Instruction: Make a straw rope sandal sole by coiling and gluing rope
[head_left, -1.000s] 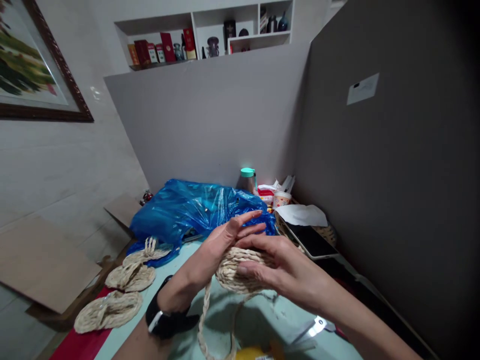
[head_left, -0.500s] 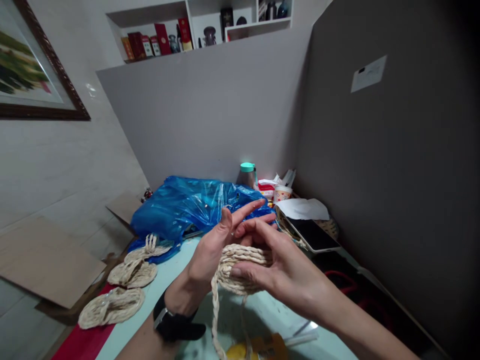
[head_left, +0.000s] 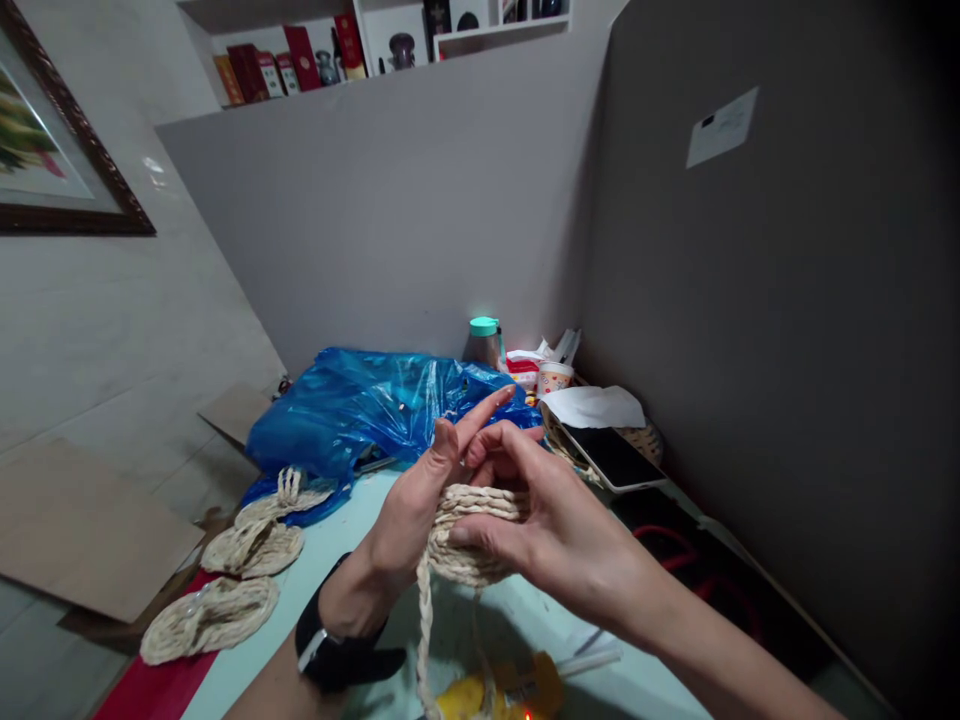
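Observation:
A flat coil of braided straw cord [head_left: 480, 572] sits in my right hand [head_left: 555, 515], pinched with the thumb across its front and the fingers behind. My left hand [head_left: 420, 500] is against the coil's left side, its thumb raised and index finger stretched out; its other fingers are partly hidden behind my right hand. From the coil's left side a loose braid [head_left: 424, 630] hangs down, and a thinner strand [head_left: 480, 640] drops beneath it. Below lies a yellow object [head_left: 540, 685], partly cut off by the frame's edge.
Small woven straw sandals [head_left: 210, 618] lie at the left on the pale green table [head_left: 322, 560]. A blue plastic bag [head_left: 360, 400] spreads across the back, by a bottle with a green lid [head_left: 484, 340] and a paper cup [head_left: 555, 380]. A dark-screened tablet [head_left: 619, 458] rests at the right.
The view has shifted slightly, so the whole scene sits a little further left. Both hands and the coil keep almost the same pose, the right hand still gripping the coil.

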